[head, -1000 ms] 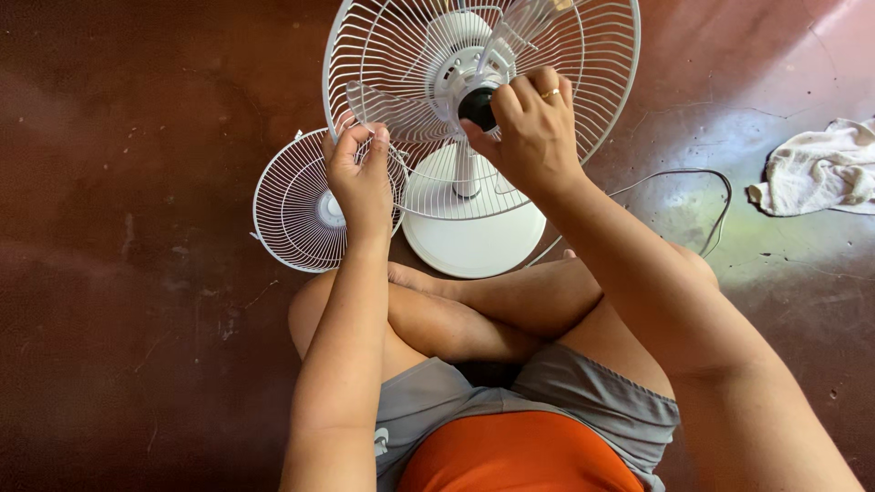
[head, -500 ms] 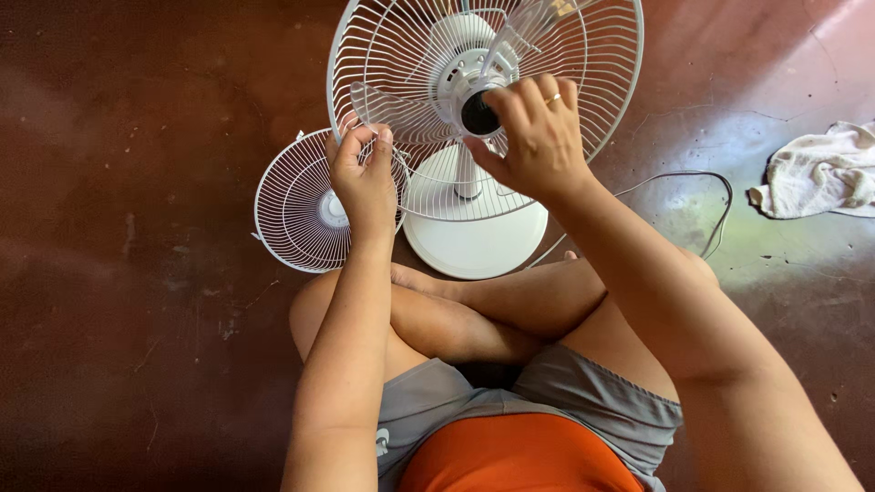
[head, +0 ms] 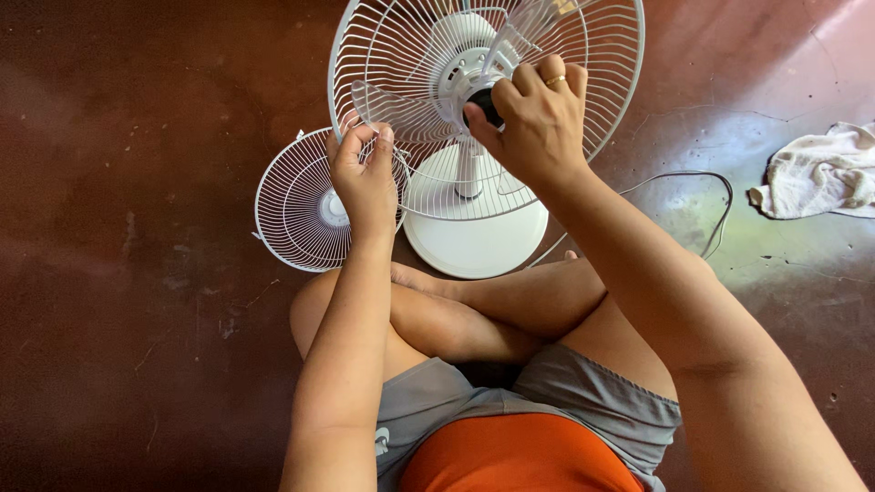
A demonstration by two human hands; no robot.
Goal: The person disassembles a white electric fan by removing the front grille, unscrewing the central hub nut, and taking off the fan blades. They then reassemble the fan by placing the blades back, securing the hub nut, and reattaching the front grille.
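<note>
On the floor, fan guard (head: 401, 100) pinched steady by left hand (head: 366, 182), right hand (head: 538, 123) clenched squarely around black hub cap (head: 483, 105).

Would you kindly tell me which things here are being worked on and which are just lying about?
In hand:
- fan, rear grille held by left hand
- black hub cap, gripped by right hand

Lying about:
- loose front grille
- white cloth
- power cord

Left hand (head: 366, 182) gripping fan's rear guard (head: 583, 109), right hand (head: 538, 123) on black hub cap (head: 481, 102), front guard (head: 296, 205) on floor
</note>
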